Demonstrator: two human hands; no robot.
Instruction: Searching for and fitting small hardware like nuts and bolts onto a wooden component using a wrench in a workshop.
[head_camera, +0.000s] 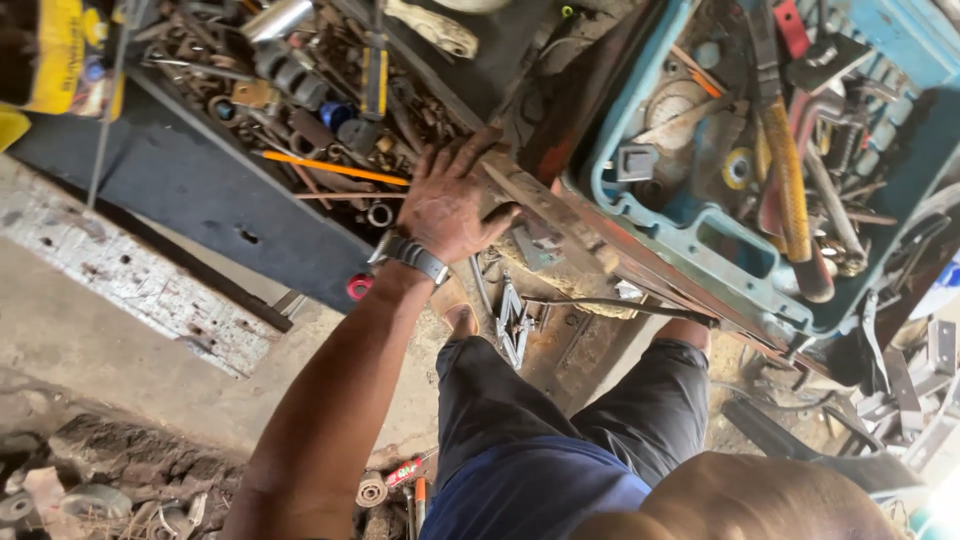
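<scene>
Looking down from the head camera, you see your left hand (448, 205) with fingers spread flat on a rusty metal bar (560, 222), not clamped, at the counter edge. Your right hand is out of view; a blue toolbox (640, 215) lies just beside the bar.

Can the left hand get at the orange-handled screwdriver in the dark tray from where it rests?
Probably yes: the left hand rests at the tray's edge, and the orange screwdriver lies uncovered on top of the scrap just beside it.
</scene>
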